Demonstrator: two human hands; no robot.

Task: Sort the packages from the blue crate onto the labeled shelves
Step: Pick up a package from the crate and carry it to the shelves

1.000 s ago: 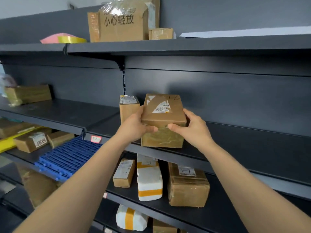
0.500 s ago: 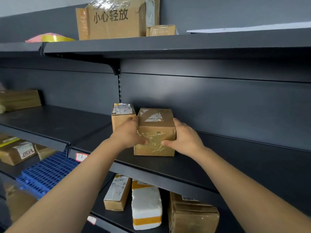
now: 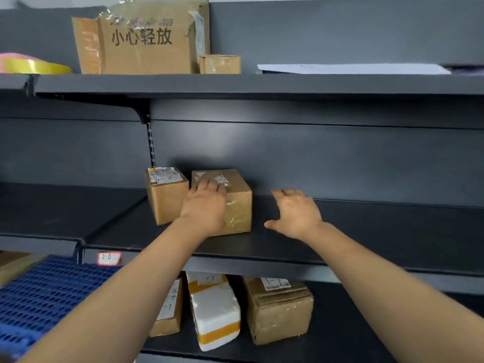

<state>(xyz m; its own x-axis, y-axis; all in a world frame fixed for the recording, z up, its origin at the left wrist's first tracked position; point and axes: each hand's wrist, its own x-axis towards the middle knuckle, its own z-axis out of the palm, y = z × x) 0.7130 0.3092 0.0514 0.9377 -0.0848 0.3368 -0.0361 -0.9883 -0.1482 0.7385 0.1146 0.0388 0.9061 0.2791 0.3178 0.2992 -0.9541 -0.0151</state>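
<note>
Left hand (image 3: 205,208) is resting, fingers relaxed, on the box (image 3: 239,205); right hand (image 3: 296,214) is hovering spread, apart on its right.

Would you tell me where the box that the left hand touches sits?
In the head view, the box stands left of centre on the 1-6 shelf, just right of a narrower box.

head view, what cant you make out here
All in the head view:
- label on the box: partly covered by the left hand
- inside of the blue crate: cut off by the left edge
- writing on the brown package below: blurred, too small
</note>
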